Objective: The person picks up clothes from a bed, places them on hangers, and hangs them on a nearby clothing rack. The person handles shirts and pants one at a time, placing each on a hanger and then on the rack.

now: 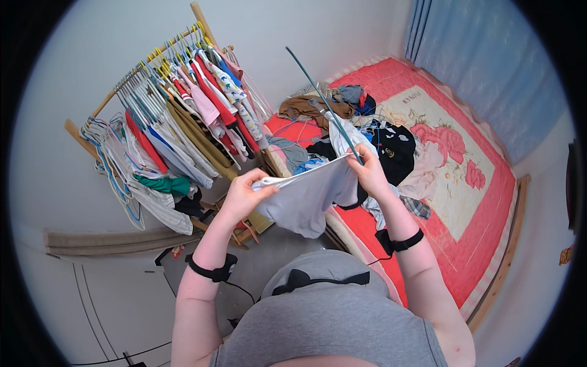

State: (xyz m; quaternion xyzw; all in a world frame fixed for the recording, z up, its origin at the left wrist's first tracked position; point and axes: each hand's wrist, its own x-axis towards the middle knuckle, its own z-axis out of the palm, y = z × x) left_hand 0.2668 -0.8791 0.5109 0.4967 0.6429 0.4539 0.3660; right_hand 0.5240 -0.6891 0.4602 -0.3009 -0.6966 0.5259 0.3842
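A pale grey-white garment (299, 202) is stretched between my two hands, its upper edge pulled nearly straight and the rest hanging down in folds. My left hand (247, 191) is closed on one end of that edge, thumb on top. My right hand (370, 170) pinches the other end, together with a long thin dark teal rod (318, 92) that slants up and to the left. Whether the rod is one side of a hanger, I cannot tell. Behind it a white piece of cloth (342, 136) reaches toward the clothes on the bed.
A wooden rack (202, 23) at the left holds several clothes (205, 107) on hangers, plus bare white and blue hangers (110, 165). On the red floral bed (449, 238), right, lies a loose clothes pile with a black garment (394, 150) and a brown one (315, 109). Blue curtains (489, 67) hang beyond.
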